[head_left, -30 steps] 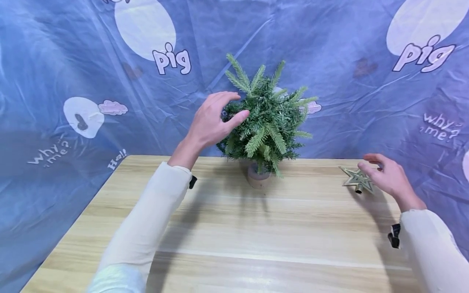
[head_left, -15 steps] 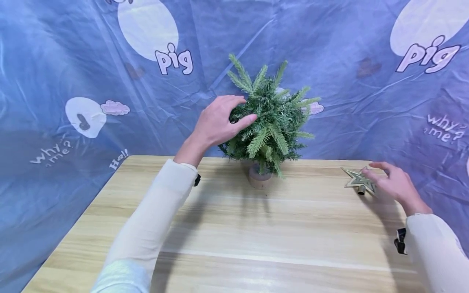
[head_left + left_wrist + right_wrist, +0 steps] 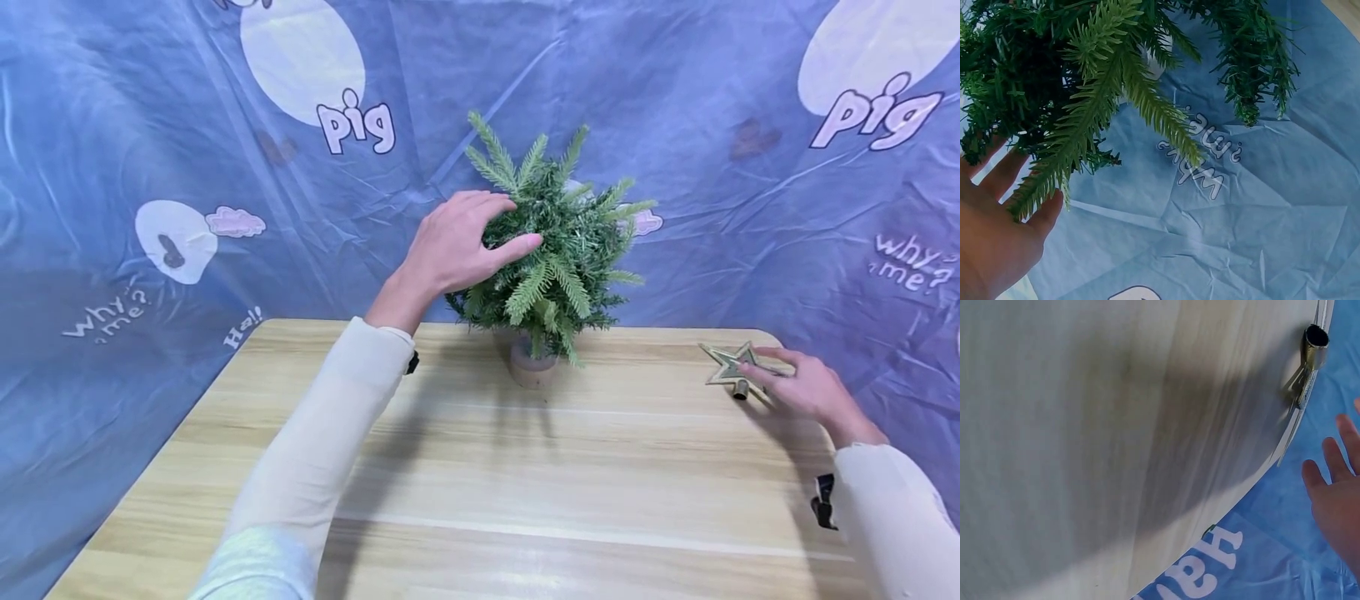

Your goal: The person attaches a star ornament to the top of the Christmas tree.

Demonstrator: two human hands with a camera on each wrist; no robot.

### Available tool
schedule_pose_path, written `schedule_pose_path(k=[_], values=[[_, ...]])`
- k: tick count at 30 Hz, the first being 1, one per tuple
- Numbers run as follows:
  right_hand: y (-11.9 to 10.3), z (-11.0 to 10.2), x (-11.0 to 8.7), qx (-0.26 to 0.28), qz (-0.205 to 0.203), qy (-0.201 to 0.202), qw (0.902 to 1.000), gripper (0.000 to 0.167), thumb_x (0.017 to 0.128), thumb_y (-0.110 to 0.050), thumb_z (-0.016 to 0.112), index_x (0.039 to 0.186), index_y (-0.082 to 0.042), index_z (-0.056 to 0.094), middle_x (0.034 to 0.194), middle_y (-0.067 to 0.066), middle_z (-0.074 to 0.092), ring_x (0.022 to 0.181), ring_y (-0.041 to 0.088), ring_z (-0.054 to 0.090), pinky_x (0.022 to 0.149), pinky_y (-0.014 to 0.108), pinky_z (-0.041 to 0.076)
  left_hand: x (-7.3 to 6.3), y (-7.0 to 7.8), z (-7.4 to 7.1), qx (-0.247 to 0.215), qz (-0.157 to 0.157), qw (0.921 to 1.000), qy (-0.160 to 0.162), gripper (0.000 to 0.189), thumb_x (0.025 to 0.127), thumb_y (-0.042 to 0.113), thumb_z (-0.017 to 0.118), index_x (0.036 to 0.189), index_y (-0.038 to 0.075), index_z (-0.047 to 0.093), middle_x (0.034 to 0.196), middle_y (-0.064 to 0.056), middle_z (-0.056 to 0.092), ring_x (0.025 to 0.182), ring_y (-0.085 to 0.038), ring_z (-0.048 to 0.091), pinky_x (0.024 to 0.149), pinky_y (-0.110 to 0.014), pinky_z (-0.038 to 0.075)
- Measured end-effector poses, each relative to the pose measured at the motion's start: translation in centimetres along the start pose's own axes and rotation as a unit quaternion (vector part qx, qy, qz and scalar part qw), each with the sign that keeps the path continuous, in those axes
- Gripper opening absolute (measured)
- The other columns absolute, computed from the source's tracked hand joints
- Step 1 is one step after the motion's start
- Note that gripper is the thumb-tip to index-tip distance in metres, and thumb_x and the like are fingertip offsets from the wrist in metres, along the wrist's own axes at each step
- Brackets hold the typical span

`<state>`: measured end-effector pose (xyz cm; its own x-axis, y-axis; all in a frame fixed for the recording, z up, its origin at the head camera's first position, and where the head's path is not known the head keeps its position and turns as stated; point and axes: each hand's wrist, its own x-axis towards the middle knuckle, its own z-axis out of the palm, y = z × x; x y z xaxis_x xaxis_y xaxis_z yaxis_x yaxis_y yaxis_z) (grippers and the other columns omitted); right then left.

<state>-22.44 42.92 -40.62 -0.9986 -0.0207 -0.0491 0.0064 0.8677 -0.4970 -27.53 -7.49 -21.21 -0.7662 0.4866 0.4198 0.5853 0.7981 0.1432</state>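
A small green artificial tree (image 3: 558,250) stands in a round pot (image 3: 531,367) at the far middle of the wooden table (image 3: 525,483). My left hand (image 3: 480,237) rests against its upper left branches, thumb and fingers spread over the foliage. In the left wrist view the fingers (image 3: 997,181) lie straight among the tree's branches (image 3: 1085,94). A gold star topper (image 3: 726,363) lies flat near the far right corner. My right hand (image 3: 798,387) is low over the table and its fingertips touch the star's right side. The right wrist view shows the star's tube (image 3: 1315,347) and the straight fingers (image 3: 1335,456).
A wrinkled blue printed sheet (image 3: 150,125) hangs behind the table and drapes down past both sides. The table's far right corner is rounded, right beside the star. Both arms wear cream sleeves (image 3: 322,442).
My left hand has slid right, further onto the tree's foliage. My right hand has dropped and moved in until its fingertips reach the star. The tree and the star have stayed put.
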Motion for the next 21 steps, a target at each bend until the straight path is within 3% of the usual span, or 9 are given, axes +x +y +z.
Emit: schedule_pose_path(k=[5,9,12,21], values=[[0.5,0.5,-0.4,-0.006,-0.007,-0.004,1.0,0.082,0.098,-0.049,0.061,0.148,0.01,0.035,0.135,0.054,0.033,0.113,0.073,0.039,0.086,0.078,0.036,-0.3,0.1,0.5,0.031,0.007,0.9994,-0.013,0.075,0.095,0.072,0.048,0.146,0.017,0.056,0.15,-0.005,0.052,0.14,-0.026,0.045,0.114,-0.046,0.035],[1.1,0.7,-0.6,-0.015,-0.011,0.006,0.9998,0.081,0.094,-0.044,0.069,0.143,0.013,0.039,0.13,0.053,0.04,0.11,0.071,0.045,0.085,0.073,0.04,-0.3,0.2,0.7,0.026,-0.012,0.999,-0.034,0.077,0.094,0.074,0.046,0.149,0.02,0.053,0.149,-0.003,0.054,0.132,-0.026,0.053,0.105,-0.047,0.045],[1.4,0.6,-0.7,-0.014,-0.008,-0.004,0.9999,0.083,0.093,-0.043,0.07,0.142,0.014,0.038,0.129,0.054,0.041,0.109,0.07,0.046,0.084,0.072,0.041,-0.3,0.3,0.6,0.027,-0.024,0.9983,-0.044,0.078,0.093,0.076,0.045,0.149,0.023,0.052,0.147,-0.001,0.056,0.127,-0.025,0.057,0.097,-0.045,0.05],[1.9,0.3,-0.8,0.009,0.009,-0.051,0.9986,0.087,0.094,-0.045,0.07,0.141,0.02,0.035,0.129,0.055,0.039,0.11,0.064,0.048,0.087,0.07,0.042,-0.3,0.4,0.7,0.034,-0.018,0.9987,-0.034,0.075,0.093,0.074,0.049,0.146,0.021,0.057,0.14,-0.003,0.062,0.116,-0.028,0.064,0.083,-0.044,0.054]])
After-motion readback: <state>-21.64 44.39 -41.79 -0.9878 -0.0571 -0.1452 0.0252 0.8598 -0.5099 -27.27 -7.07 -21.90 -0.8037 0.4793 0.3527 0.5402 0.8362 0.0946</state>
